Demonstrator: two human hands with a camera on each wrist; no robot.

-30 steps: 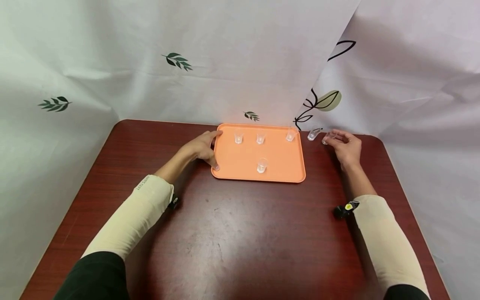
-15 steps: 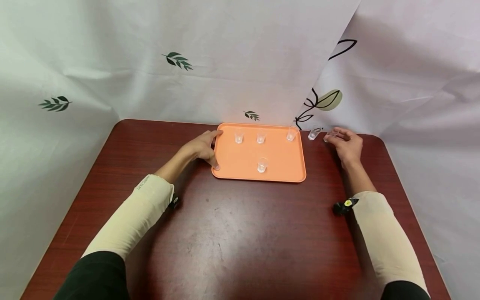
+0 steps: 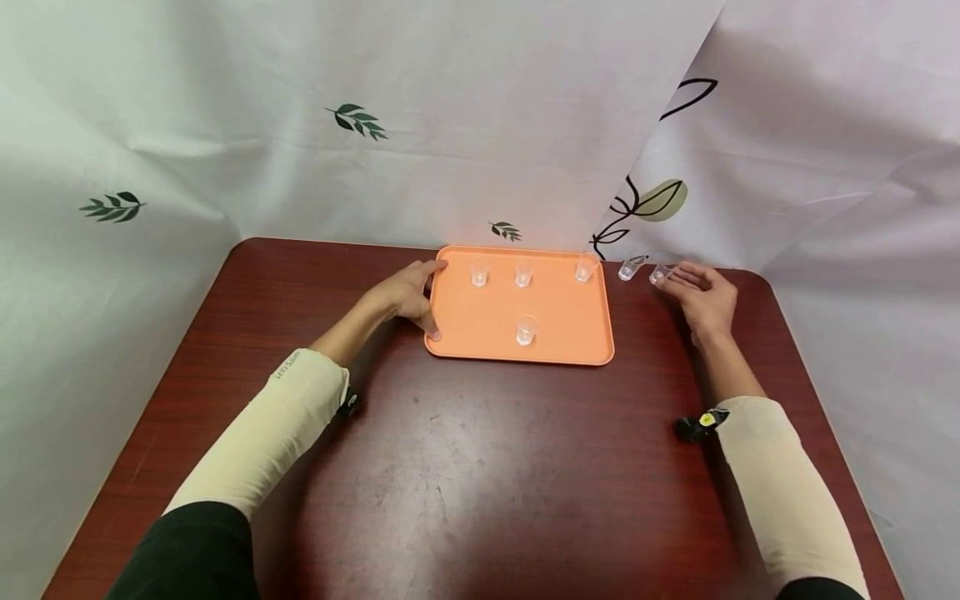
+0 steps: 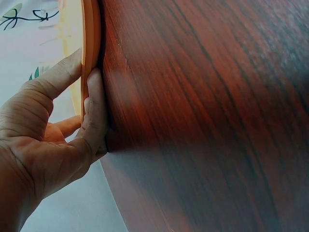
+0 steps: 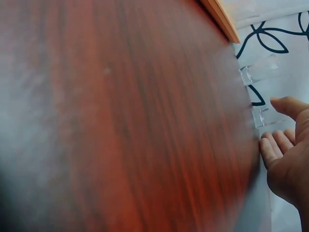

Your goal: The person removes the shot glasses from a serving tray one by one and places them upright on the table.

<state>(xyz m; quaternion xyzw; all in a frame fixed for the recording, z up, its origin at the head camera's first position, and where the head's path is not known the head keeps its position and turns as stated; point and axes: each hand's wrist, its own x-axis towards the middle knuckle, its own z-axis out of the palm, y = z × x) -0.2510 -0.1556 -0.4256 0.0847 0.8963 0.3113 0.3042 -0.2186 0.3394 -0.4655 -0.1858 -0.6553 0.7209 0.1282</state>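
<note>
My left hand [image 3: 408, 293] holds the left end of an orange tray [image 3: 480, 350], thumb at the near corner and a finger at the far one. The left wrist view shows the left hand [image 4: 58, 125] with fingers around the tray's edge [image 4: 89, 38]. On the table to the right of the tray, a clear shot glass [image 3: 659, 275] stands right at the fingertips of my right hand [image 3: 705, 302]. In the right wrist view the right hand [image 5: 289, 154] has its thumb and fingers spread apart, with the shot glass [image 5: 259, 117] just beyond them.
Another clear shot glass [image 3: 630, 268] stands between the tray and the right hand. Several shot glasses, including a front one [image 3: 526, 332], stand on the tray. A white leaf-print sheet [image 3: 450, 125] hangs behind the reddish-brown table [image 3: 480, 467].
The right hand has loosened its fingers from the shot glass and shifted slightly right, leaving the glass standing on the table. The left hand and tray stay put.
</note>
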